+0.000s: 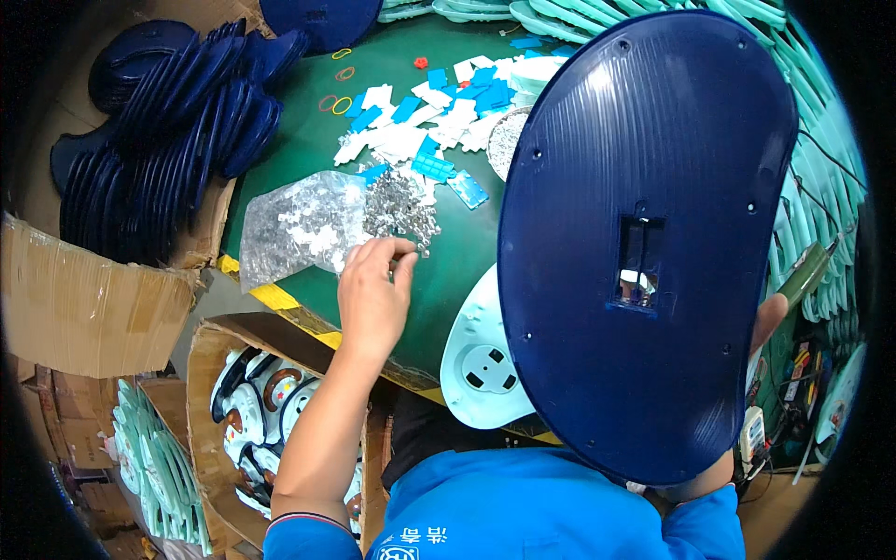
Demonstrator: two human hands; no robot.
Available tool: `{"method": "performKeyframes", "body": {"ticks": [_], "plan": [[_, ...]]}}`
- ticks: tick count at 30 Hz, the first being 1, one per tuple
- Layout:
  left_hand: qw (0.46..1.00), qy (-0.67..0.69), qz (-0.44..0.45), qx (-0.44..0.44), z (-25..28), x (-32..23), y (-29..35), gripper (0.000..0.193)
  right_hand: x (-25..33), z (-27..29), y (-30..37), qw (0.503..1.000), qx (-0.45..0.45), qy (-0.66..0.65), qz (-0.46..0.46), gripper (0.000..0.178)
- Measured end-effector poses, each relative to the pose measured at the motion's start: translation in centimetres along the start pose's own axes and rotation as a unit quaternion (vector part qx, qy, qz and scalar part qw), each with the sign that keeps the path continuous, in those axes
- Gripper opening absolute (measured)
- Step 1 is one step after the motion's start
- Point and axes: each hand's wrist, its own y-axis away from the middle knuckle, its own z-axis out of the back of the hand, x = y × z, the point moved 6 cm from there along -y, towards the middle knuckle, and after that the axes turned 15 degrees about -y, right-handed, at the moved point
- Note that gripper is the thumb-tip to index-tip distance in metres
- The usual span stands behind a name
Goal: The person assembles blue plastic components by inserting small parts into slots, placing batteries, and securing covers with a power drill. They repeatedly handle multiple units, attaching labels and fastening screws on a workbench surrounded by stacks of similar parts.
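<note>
My left hand (375,289) reaches over the green table, thumb and fingertips drawn together at the near edge of a pile of small silvery metal parts (397,203). Whatever its fingertips hold is too small to make out. A large dark blue, bean-shaped plastic panel (597,364) with a rectangular cutout and several small holes stands up in front of me on the right. It hides most of my right hand (769,319); only a finger shows past its right edge, beside a green rod-shaped object (805,276). The hidden fingers' grip does not show.
Beside the metal parts lies a clear plastic bag (303,229). White and blue plastic pieces (401,135) lie beyond. Dark blue panels (173,140) fill a carton at far left; a carton of white parts (257,411) stands nearer. Pale green shells (821,215) crowd the right.
</note>
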Motion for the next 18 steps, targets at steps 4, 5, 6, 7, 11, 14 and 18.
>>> {"method": "performKeyframes", "body": {"ticks": [4,5,6,7,11,14,18], "plan": [[0.997,-0.069,-0.001,0.023,-3.3,1.7,-1.3,0.007,-0.8,-0.1,-1.2,0.998,-0.051,-0.037,-0.007,0.1],[0.997,-0.071,-0.009,0.029,-4.1,1.8,-1.4,0.008,-0.9,-0.1,-1.2,0.997,-0.062,-0.045,-0.01,0.101],[0.996,-0.073,-0.017,0.037,-4.7,1.8,-1.5,0.008,-1.0,-0.1,-1.3,0.997,-0.068,-0.046,-0.012,0.102],[0.997,-0.074,-0.021,0.031,-4.9,1.9,-1.5,0.008,-1.1,-0.1,-1.4,0.997,-0.069,-0.044,-0.015,0.102],[0.995,-0.09,-0.053,-0.006,-3.3,1.5,-1.1,0.012,-1.4,0.2,-1.1,0.998,-0.036,0.011,-0.046,0.104],[0.99,-0.069,-0.109,-0.064,-1.2,0.2,-0.6,0.017,-1.4,0.9,-0.8,0.994,-0.04,0.063,-0.08,0.102],[0.997,0.08,0.004,0.009,-0.1,-1.4,-0.2,0.018,-1.8,2.5,-0.6,0.983,-0.085,0.088,-0.137,0.093]]}}
